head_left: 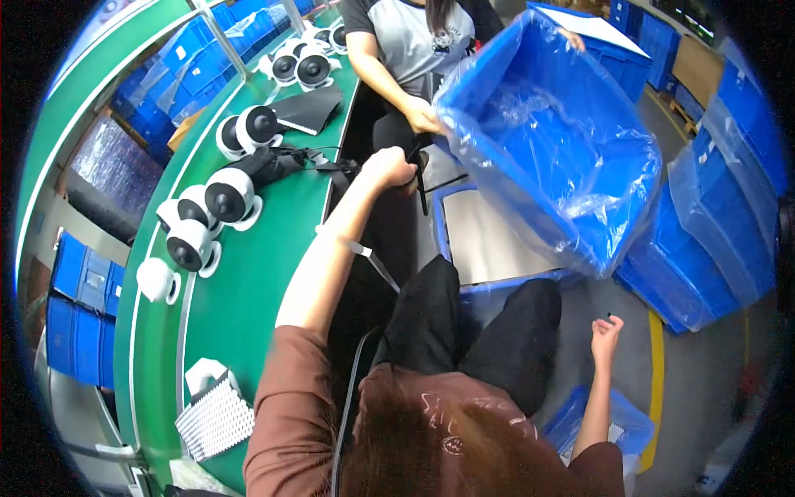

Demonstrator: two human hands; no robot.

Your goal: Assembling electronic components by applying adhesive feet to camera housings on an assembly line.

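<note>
Green worktable (281, 211) on L, runs full length. Big blue bin w/ clear liner (530, 120) – tilted, held by co-worker's hands (424, 116). Lower blue bin (441, 228) under it, cardboard sheet (489, 240) inside. White round units w/ blk fronts (229, 199) along table. L hand (389, 170) curled at blk strap (421, 190), between table & lined bin – can't tell if gripping. R hand (607, 334) off everything, fingers loosely bent.

A brown shirt (484, 389) with pale print (451, 446) and 2 short sleeves (290, 406) tops black trousers (421, 319).
</note>
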